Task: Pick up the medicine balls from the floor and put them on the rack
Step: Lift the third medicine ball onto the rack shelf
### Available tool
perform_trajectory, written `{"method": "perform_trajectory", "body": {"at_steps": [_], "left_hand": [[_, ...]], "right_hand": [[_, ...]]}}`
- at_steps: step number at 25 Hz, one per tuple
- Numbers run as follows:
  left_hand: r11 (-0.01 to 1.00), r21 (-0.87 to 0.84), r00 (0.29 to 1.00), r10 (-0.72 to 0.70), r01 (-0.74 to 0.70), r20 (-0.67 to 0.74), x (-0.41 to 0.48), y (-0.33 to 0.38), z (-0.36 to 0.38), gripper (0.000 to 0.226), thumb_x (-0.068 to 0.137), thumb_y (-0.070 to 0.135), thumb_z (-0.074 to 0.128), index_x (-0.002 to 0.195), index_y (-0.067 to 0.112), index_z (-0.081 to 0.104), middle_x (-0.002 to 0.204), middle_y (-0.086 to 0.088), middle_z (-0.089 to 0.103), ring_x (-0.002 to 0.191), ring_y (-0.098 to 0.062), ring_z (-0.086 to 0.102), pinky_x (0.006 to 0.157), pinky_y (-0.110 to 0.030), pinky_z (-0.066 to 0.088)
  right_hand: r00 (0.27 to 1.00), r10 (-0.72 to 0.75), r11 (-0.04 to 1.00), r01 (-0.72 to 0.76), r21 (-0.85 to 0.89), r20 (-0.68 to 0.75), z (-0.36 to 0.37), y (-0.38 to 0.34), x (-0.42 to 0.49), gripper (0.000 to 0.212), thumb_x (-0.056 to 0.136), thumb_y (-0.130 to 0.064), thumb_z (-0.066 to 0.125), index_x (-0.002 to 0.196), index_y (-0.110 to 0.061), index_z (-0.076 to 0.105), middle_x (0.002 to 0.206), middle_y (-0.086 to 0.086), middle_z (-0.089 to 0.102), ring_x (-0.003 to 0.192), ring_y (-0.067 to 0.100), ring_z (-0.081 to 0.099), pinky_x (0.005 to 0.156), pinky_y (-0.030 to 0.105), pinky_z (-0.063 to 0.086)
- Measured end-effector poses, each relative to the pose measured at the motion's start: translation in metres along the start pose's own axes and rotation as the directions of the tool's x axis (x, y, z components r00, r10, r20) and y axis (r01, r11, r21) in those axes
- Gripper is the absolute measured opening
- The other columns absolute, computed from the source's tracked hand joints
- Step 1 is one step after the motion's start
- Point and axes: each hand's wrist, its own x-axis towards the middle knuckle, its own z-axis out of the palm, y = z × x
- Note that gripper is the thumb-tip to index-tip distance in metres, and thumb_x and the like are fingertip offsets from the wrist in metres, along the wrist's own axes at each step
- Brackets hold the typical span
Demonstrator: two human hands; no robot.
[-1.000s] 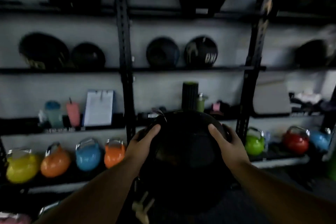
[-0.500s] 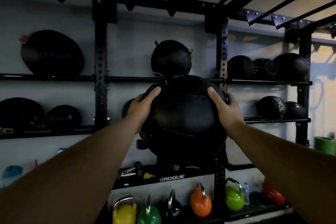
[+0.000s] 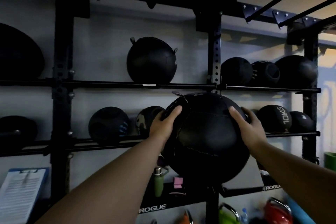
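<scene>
I hold a large black medicine ball (image 3: 203, 138) in front of me at arm's length, my left hand (image 3: 164, 125) on its left side and my right hand (image 3: 248, 127) on its right. The ball hangs in the air before the black wall rack (image 3: 216, 71), just below the upper shelf bar (image 3: 116, 85) and in front of the middle shelf. It covers part of that middle shelf. Another big black ball (image 3: 151, 60) rests on the upper shelf above it.
Several dark balls sit on the upper right shelf (image 3: 265, 72) and middle shelf, one marked 10KG (image 3: 276, 119). Below are a green bottle (image 3: 158, 182), a clipboard (image 3: 20, 194) and coloured kettlebells (image 3: 227, 214). A rack upright (image 3: 62, 78) stands at left.
The ball and both hands have shifted right and lower in view, from covering the upper ball to sitting under the upper shelf bar. My view has moved closer to the rack.
</scene>
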Motion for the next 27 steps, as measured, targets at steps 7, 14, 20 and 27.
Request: {"method": "perform_trajectory", "body": {"at_steps": [7, 14, 20, 27], "left_hand": [[0.999, -0.025, 0.991, 0.049, -0.046, 0.122, 0.156, -0.051, 0.058, 0.133, 0.030, 0.097, 0.080, 0.145, 0.033, 0.067, 0.137, -0.004, 0.073, 0.120, -0.032, 0.072, 0.107, -0.052, 0.058], [0.987, 0.068, 0.989, 0.143, -0.146, 0.048, 0.283, -0.092, 0.111, 0.114, 0.050, 0.093, 0.077, 0.148, 0.036, 0.066, 0.140, -0.001, 0.072, 0.123, -0.027, 0.070, 0.109, -0.049, 0.057], [0.921, 0.314, 0.960, 0.270, -0.232, -0.080, 0.381, -0.137, 0.154, 0.076, 0.074, 0.064, 0.086, 0.137, 0.028, 0.063, 0.114, 0.012, 0.071, 0.112, -0.016, 0.071, 0.082, -0.021, 0.055], [0.612, 0.789, 0.979, 0.127, 0.050, -0.161, 0.437, -0.200, 0.174, 0.114, 0.082, 0.097, 0.043, 0.174, 0.036, 0.016, 0.181, -0.006, 0.019, 0.164, -0.036, 0.027, 0.130, -0.051, 0.030]], "right_hand": [[0.986, -0.069, 0.996, 0.059, -0.067, -0.154, 0.021, 0.068, 0.116, 0.097, 0.062, -0.084, 0.073, 0.145, -0.035, 0.059, 0.134, -0.001, 0.068, 0.120, 0.023, 0.066, 0.107, 0.041, 0.053], [0.987, -0.117, 0.993, 0.115, -0.023, -0.110, 0.051, 0.148, 0.257, 0.081, 0.078, -0.071, 0.074, 0.146, -0.031, 0.058, 0.130, -0.004, 0.066, 0.117, 0.019, 0.065, 0.102, 0.035, 0.054], [0.990, -0.108, 0.990, 0.100, 0.097, 0.086, 0.092, 0.273, 0.397, 0.083, 0.081, -0.066, 0.077, 0.149, -0.023, 0.054, 0.129, -0.005, 0.065, 0.119, 0.016, 0.064, 0.097, 0.027, 0.050], [0.963, -0.047, 0.976, 0.101, -0.195, 0.265, 0.142, 0.362, 0.463, 0.090, 0.086, -0.087, 0.040, 0.157, -0.033, 0.042, 0.156, 0.011, 0.048, 0.144, 0.038, 0.044, 0.117, 0.054, 0.037]]}}
